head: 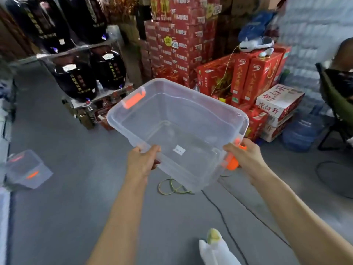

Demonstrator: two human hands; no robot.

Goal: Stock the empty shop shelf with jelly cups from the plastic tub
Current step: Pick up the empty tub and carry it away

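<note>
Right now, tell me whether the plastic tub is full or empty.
Empty. The plastic tub shows only its bare clear bottom and a small white label; nothing lies inside.

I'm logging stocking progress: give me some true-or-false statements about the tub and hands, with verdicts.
1. The tub holds jelly cups. False: no cups in it, only a small white label shows.
2. The left hand and the right hand both grip the tub. True.
3. The tub rests on the floor. False: it is held above it.
4. The right hand is at an orange latch. True.
5. The cartons behind are blue. False: they are red.
</note>
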